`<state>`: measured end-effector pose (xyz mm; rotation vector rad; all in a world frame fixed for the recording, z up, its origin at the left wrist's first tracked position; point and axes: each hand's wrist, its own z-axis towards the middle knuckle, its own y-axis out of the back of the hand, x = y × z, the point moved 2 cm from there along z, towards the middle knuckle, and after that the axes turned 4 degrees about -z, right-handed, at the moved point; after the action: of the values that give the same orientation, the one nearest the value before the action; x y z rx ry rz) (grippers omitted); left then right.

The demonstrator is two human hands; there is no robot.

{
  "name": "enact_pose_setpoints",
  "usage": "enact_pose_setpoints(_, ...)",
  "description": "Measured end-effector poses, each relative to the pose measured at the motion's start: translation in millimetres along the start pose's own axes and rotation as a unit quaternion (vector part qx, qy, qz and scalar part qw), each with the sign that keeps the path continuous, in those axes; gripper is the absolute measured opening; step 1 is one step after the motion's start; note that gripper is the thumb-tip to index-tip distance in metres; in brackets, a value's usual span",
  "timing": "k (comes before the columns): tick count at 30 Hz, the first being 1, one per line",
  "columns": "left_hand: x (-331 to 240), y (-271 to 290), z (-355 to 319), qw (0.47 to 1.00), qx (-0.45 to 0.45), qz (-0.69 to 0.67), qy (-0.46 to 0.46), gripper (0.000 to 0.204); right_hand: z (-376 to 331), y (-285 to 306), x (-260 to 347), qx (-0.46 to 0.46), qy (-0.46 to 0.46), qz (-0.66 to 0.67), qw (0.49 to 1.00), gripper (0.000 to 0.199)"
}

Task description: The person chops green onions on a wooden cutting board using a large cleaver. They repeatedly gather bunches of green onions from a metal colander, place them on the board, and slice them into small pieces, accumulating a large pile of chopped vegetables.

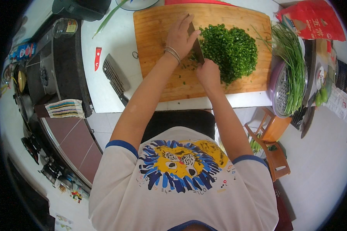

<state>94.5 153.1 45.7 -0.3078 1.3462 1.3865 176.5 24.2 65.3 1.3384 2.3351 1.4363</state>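
A wooden cutting board (239,10) lies on the white table. My right hand (209,75) is closed around the handle of a kitchen knife (197,47), whose blade points away from me over the board. My left hand (179,36) has its fingers stretched out along the left side of the blade near its far end, with the thumb reaching across the top; it grips nothing. To the right of the blade is a large heap of finely chopped green chives (233,52). A few small bits lie scattered left of the knife.
Long uncut chives (293,73) hang over a purple-rimmed colander (280,94) at the right. A second, slotted-looking blade (113,75) with a black handle lies left of the board. A red bag (310,19) stands far right, and a wooden chair (272,138) below.
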Motion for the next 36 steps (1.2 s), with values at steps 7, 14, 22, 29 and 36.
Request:
enact_pose_setpoints(7,2.8,0.4,0.6,0.999,0.018,-0.003,0.029,0.049,0.6,3.1,7.7,0.033,-0.026,-0.008,0.999,0.013)
enact_pose_setpoints(14,17.7,0.9,10.1,0.998,0.018,-0.042,0.044,0.048,6.9,7.4,20.2,0.029,-0.031,0.007,0.999,0.012)
enact_pose_setpoints(22,-14.8,-9.4,-14.3,0.998,0.052,-0.008,0.044,0.049,-12.1,-13.7,-20.0,-0.017,-0.002,0.029,0.999,0.011)
enact_pose_setpoints(29,-25.0,42.8,-23.9,0.998,0.037,0.002,0.06,0.047,-5.5,0.6,-18.8,-0.033,0.064,0.065,0.995,0.017)
enact_pose_setpoints(36,3.6,89.4,-107.2,0.955,-0.078,-0.147,0.246,0.031,-65.6,-5.5,-24.5,0.061,0.073,0.058,0.994,0.024)
